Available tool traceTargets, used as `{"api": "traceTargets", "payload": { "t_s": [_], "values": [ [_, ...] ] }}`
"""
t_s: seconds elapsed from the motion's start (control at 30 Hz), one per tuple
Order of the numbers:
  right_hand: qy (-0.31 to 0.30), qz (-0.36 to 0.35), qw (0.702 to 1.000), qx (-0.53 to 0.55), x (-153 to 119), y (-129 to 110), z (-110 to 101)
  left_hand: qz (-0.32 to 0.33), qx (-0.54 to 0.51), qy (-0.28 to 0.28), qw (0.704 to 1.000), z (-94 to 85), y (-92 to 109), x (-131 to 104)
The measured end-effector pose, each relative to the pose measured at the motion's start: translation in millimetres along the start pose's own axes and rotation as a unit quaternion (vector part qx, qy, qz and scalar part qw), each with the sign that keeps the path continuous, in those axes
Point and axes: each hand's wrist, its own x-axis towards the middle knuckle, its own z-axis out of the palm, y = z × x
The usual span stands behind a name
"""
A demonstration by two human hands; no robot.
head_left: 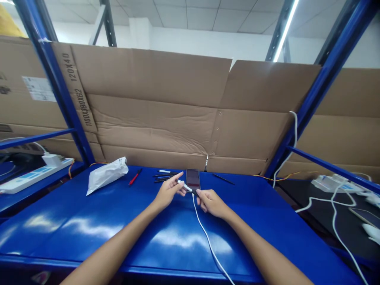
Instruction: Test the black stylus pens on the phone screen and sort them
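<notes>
A white marker pen with a black end point(186, 187) is held level between my two hands, above the middle of the blue table point(97, 241). My left hand point(168, 194) pinches its white end, with the index finger stretched out past it. Closed around the black end are the fingers of my right hand point(211, 202). Just behind the pen lies a dark-screened phone point(193, 178), partly covered by my hands. A white cable point(204, 233) runs from near the phone down over the table's front edge.
Several dark pens point(162, 177) lie left of the phone, and one black pen point(223, 179) lies to its right. Farther left are a red pen point(135, 177) and a white plastic bag point(107, 174). Cardboard point(154, 130) walls the back; blue posts point(63, 91) flank the table.
</notes>
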Motion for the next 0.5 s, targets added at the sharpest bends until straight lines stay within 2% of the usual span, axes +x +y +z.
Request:
{"api": "traceTargets", "payload": {
  "t_s": [0.27, 0.5],
  "values": [
    [0.002, -0.001, 1.000, 0.002, -1.3, -1.1, -3.0, 0.006, 0.021, -0.016, 1.000, 3.0, -6.7, 0.5],
    [-0.020, -0.010, 1.000, -0.003, -2.3, -6.7, 1.3, 0.026, 0.007, 0.021, 0.999, 6.2, -4.3, 0.1]
  ]
}}
